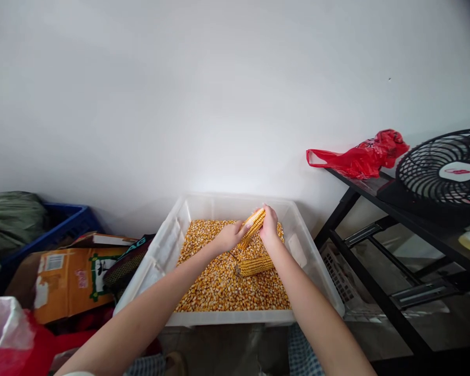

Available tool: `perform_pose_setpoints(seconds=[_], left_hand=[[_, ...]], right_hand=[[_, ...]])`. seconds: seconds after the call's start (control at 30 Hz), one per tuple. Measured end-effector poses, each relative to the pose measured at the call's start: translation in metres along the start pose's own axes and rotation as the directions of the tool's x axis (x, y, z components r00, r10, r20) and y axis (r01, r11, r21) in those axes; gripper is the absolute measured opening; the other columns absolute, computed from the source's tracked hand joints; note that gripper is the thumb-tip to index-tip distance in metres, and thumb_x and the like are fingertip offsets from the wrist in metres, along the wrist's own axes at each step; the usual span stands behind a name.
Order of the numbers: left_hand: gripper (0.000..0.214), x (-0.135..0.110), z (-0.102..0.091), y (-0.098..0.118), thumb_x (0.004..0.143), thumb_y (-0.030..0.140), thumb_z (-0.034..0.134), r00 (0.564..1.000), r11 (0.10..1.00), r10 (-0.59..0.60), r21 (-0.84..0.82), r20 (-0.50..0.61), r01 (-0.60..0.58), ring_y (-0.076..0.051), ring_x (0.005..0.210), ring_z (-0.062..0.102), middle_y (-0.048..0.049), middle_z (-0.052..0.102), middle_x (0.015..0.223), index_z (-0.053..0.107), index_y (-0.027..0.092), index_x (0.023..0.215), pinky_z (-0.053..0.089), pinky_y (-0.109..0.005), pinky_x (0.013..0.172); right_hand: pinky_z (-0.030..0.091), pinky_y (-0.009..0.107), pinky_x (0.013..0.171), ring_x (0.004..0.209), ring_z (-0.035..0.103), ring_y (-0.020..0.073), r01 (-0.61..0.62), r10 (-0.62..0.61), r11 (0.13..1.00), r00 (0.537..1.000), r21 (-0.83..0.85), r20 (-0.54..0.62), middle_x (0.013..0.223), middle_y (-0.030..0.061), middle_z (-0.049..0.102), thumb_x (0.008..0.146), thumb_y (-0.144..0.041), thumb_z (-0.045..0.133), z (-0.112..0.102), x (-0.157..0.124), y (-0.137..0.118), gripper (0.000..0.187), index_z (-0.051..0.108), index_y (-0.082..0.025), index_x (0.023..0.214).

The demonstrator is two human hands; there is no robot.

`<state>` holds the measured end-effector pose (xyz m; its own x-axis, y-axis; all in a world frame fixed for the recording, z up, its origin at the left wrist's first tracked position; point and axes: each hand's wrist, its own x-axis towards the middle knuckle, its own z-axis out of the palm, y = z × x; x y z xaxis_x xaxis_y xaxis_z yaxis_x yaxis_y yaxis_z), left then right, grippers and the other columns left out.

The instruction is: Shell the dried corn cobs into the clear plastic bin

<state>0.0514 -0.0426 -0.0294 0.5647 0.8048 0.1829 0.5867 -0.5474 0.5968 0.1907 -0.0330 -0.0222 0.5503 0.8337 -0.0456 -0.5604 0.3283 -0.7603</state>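
Observation:
Both my hands grip one ear of corn [254, 225], held tilted above a plastic bin of loose kernels. My left hand [232, 235] wraps the lower left side of the ear, with the thumb along it. Around the upper right end, my right hand [269, 222] is closed. A pale, bare-looking strip shows along the upper left side of the ear. Below my hands a second ear of corn [254, 266] lies on the yellow kernels [219, 284], partly hidden by my right forearm. The translucent white bin [235, 317] surrounds the kernels.
To the right stands a black table [360, 196] bearing a red plastic bag [370, 156] and a black fan [446, 167]. At left are a cardboard box [72, 277], a blue crate [72, 219] and a red-and-white bag [13, 334]. A white wall [227, 99] rises behind the bin.

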Motion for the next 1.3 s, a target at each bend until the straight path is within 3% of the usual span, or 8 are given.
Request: perform_pose_setpoints(seconds=[0.23, 0.37, 0.57, 0.7, 0.83, 1.03, 1.2, 1.3], left_hand=[[0.058, -0.002, -0.014, 0.002, 0.083, 0.062, 0.028, 0.989, 0.906, 0.01, -0.42, 0.148, 0.054, -0.017, 0.072, 0.056, -0.0043, 0.063, 0.085, 0.058, 0.016, 0.102, 0.042, -0.024, 0.056], [0.049, -0.002, -0.015, 0.0, 0.078, 0.06, 0.043, 0.988, 0.974, 0.11, -0.21, 0.107, -0.086, -0.017, 0.066, 0.054, -0.0035, 0.06, 0.073, 0.059, 0.016, 0.091, 0.04, -0.024, 0.057], [0.045, -0.003, -0.003, 0.0, 0.089, 0.051, 0.024, 0.99, 0.992, 0.125, 0.018, 0.061, -0.126, -0.02, 0.073, 0.057, -0.009, 0.062, 0.082, 0.054, 0.017, 0.092, 0.04, -0.028, 0.068], [0.048, 0.0, -0.003, -0.001, 0.091, 0.047, 0.017, 0.994, 0.994, 0.111, 0.013, 0.025, -0.111, -0.02, 0.071, 0.057, -0.0076, 0.062, 0.078, 0.055, 0.017, 0.092, 0.039, -0.027, 0.067], [0.059, 0.003, -0.008, -0.006, 0.09, 0.052, 0.014, 0.998, 0.996, 0.058, -0.075, 0.009, -0.057, -0.019, 0.066, 0.055, -0.0045, 0.059, 0.066, 0.058, 0.016, 0.074, 0.04, -0.028, 0.067], [0.048, 0.004, -0.006, -0.01, 0.082, 0.058, 0.038, 0.966, 0.981, 0.19, 0.064, -0.174, -0.182, -0.025, 0.108, 0.047, -0.0128, 0.054, 0.112, 0.06, 0.016, 0.089, 0.033, -0.035, 0.096], [0.048, 0.002, 0.001, -0.007, 0.089, 0.054, 0.019, 0.999, 0.995, 0.029, 0.091, 0.032, -0.032, -0.021, 0.076, 0.057, -0.0075, 0.059, 0.078, 0.05, 0.018, 0.088, 0.041, -0.031, 0.073], [0.047, 0.0, 0.003, -0.004, 0.09, 0.052, 0.015, 0.998, 0.99, -0.015, 0.14, 0.062, 0.006, -0.021, 0.075, 0.058, -0.0088, 0.061, 0.078, 0.047, 0.018, 0.089, 0.039, -0.03, 0.068]], right_hand=[[0.05, 0.024, 0.05, 0.05, 0.058, 0.0118, -0.101, 0.102, 0.995, 0.994, 0.008, -0.035, 0.055, -0.0034, 0.058, 0.071, -0.039, 0.058, -0.004, 0.007, -0.002, 0.023, 0.046, -0.019, 0.069], [0.051, 0.024, 0.051, 0.051, 0.058, 0.012, -0.083, 0.082, 0.996, 0.996, -0.041, -0.029, 0.056, -0.0037, 0.059, 0.07, -0.039, 0.059, -0.006, 0.008, 0.0, 0.024, 0.046, -0.02, 0.071], [0.051, 0.024, 0.051, 0.051, 0.058, 0.012, -0.071, 0.069, 0.997, 0.996, -0.037, -0.05, 0.055, -0.0042, 0.058, 0.071, -0.037, 0.058, -0.006, 0.005, 0.002, 0.022, 0.045, -0.02, 0.071], [0.052, 0.024, 0.053, 0.052, 0.058, 0.0121, -0.078, 0.077, 0.997, 0.994, -0.006, -0.082, 0.055, -0.0042, 0.058, 0.071, -0.037, 0.057, -0.007, 0.006, 0.001, 0.021, 0.046, -0.02, 0.072], [0.05, 0.024, 0.051, 0.052, 0.059, 0.0129, -0.084, 0.084, 0.996, 0.994, -0.007, -0.072, 0.057, -0.0033, 0.059, 0.071, -0.038, 0.056, -0.007, 0.008, 0.002, 0.021, 0.046, -0.02, 0.073], [0.05, 0.024, 0.052, 0.054, 0.059, 0.0127, -0.061, 0.061, 0.998, 0.998, -0.003, -0.003, 0.057, -0.0036, 0.059, 0.071, -0.037, 0.056, -0.002, 0.002, 0.003, 0.02, 0.045, -0.02, 0.073], [0.05, 0.024, 0.052, 0.053, 0.059, 0.0124, -0.038, 0.037, 0.999, 0.999, -0.027, -0.038, 0.056, -0.0041, 0.058, 0.071, -0.036, 0.057, 0.0, -0.001, 0.003, 0.02, 0.045, -0.02, 0.073], [0.05, 0.024, 0.051, 0.052, 0.058, 0.0121, -0.032, 0.031, 0.999, 0.999, -0.029, -0.045, 0.055, -0.0048, 0.057, 0.07, -0.035, 0.058, -0.002, 0.0, 0.006, 0.019, 0.046, -0.02, 0.072]])
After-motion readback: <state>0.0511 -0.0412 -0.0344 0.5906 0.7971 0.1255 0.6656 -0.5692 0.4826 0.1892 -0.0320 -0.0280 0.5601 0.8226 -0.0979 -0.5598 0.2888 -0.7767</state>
